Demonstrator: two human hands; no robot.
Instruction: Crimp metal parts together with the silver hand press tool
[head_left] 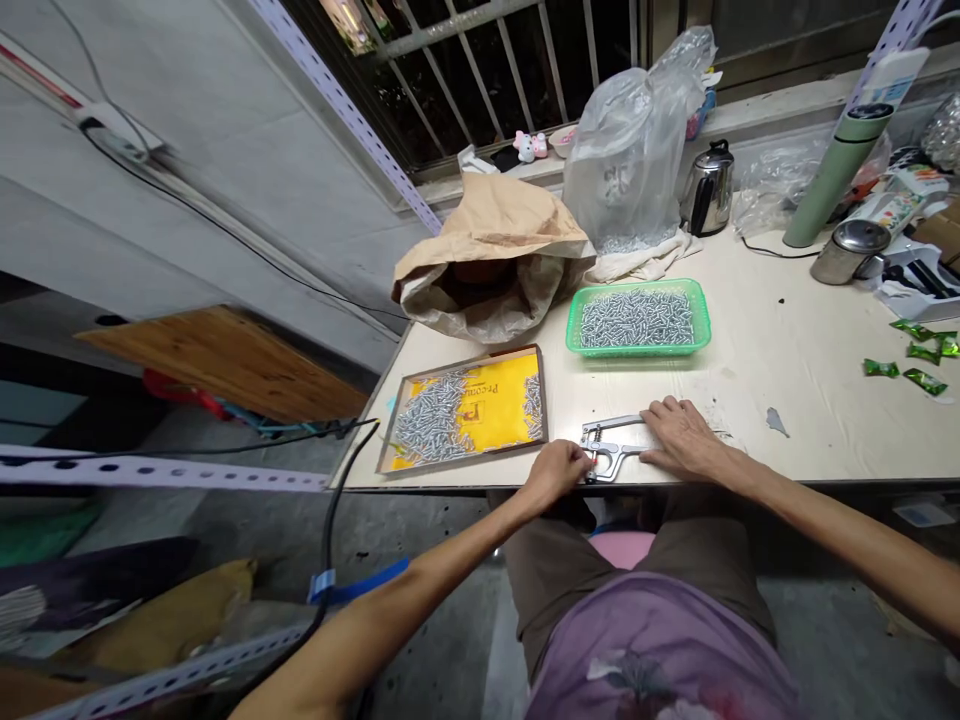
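Note:
Silver hand pliers with a coiled spring lie near the table's front edge, handles pointing right. My right hand is closed around the handle ends. At the jaw end, my left hand has its fingers pinched together; any small piece between them is too hidden to name. A small red spot shows on the jaw beside those fingertips. Left of the pliers, a shallow cardboard tray with a yellow bottom holds small metal pieces in two heaps. Behind the pliers stands a green plastic basket full of similar metal pieces.
An open brown paper sack and a clear plastic bag stand at the back. Farther right are a steel kettle, a green thermos, a steel cup and green wrapped sweets. A black cable hangs at the left.

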